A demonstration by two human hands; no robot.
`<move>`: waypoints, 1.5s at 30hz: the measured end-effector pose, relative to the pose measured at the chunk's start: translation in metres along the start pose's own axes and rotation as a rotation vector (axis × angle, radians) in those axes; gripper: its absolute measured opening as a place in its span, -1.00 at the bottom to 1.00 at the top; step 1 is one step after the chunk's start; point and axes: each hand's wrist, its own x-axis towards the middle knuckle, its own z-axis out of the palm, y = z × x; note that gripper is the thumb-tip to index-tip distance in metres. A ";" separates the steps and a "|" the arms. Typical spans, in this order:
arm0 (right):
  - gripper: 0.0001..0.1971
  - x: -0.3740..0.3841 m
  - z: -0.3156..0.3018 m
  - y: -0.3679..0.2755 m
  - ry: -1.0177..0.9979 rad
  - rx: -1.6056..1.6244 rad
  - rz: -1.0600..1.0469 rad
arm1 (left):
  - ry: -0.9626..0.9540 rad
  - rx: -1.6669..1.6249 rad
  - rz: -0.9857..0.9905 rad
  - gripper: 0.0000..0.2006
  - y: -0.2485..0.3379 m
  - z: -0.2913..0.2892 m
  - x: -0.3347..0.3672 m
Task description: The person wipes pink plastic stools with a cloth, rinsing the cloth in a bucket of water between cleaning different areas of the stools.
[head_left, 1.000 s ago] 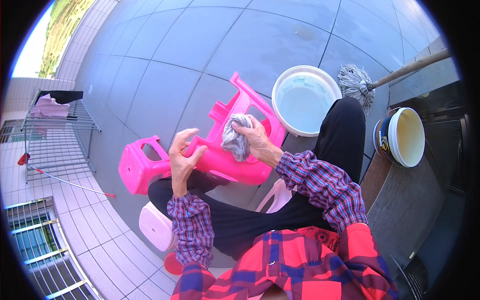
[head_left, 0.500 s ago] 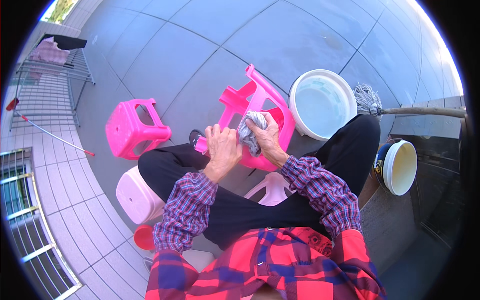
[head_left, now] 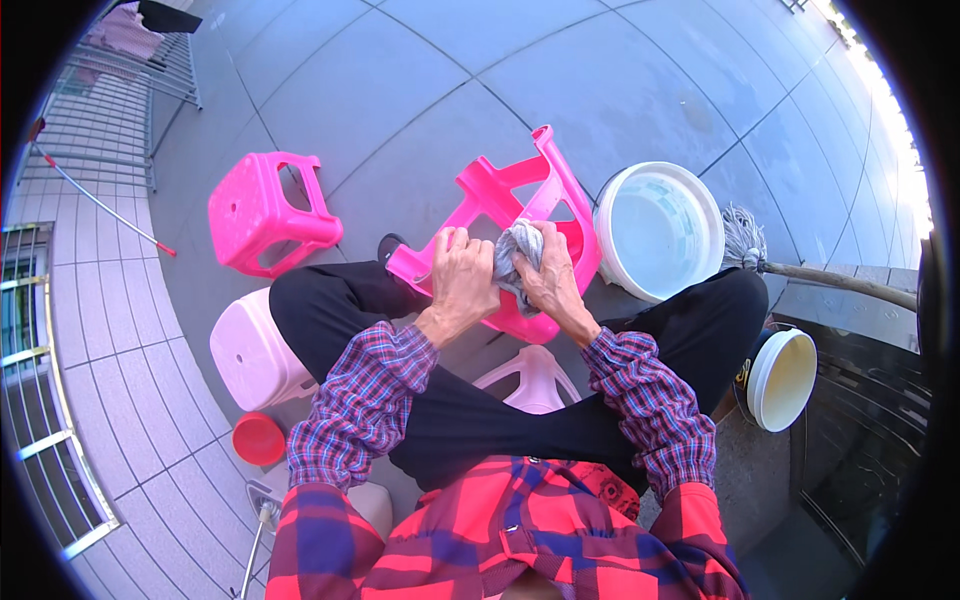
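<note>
A bright pink plastic stool (head_left: 548, 182) lies tipped between my knees, its legs and open underside showing. My left hand (head_left: 464, 282) is closed on one part of the stool; the fingertips are partly hidden. In my right hand (head_left: 552, 282) is a bunched grey rag (head_left: 512, 250), pressed against the stool next to my left hand. Just right of the stool stands a round white bucket (head_left: 604, 235) with clear water in it.
Another bright pink stool (head_left: 240, 215) and a pale pink stool (head_left: 245, 355) stand to the left, near a red bowl (head_left: 258, 440). A pale pink stool (head_left: 540, 372) sits between my legs. On the right are a mop (head_left: 745, 240) and a yellowish-white bucket (head_left: 785, 380).
The whole view has shifted and turned a little. Both hands stay at the stool, with the rag still in my right hand. The stool's tilt looks slightly different.
</note>
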 end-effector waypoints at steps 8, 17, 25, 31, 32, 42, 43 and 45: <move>-0.70 0.067 -0.036 0.038 0.404 -0.278 0.039 | 0.024 -0.045 0.149 -0.61 0.000 -0.001 -0.002; -0.72 0.049 -0.006 0.011 0.178 -0.063 -0.045 | 0.030 -0.028 0.129 -0.62 -0.008 -0.003 -0.005; -0.71 0.025 -0.001 0.003 0.043 -0.193 -0.258 | 0.008 0.010 0.146 -0.60 -0.010 -0.002 -0.015; -0.71 0.059 -0.016 0.027 0.321 -0.128 0.059 | 0.012 -0.018 0.187 -0.62 -0.006 -0.001 -0.008; -0.69 0.043 -0.005 0.020 0.238 -0.056 -0.017 | 0.006 -0.005 0.167 -0.61 -0.009 -0.002 -0.013; -0.65 0.094 -0.069 0.086 0.247 -0.318 0.212 | -0.046 0.007 0.167 -0.61 -0.010 -0.003 -0.012; -0.65 0.092 -0.071 0.085 0.169 -0.428 0.166 | -0.049 0.013 0.165 -0.61 -0.013 -0.005 -0.013; -0.64 0.094 -0.074 0.085 0.158 -0.465 0.197 | -0.125 0.055 -0.007 -0.59 -0.018 -0.006 -0.014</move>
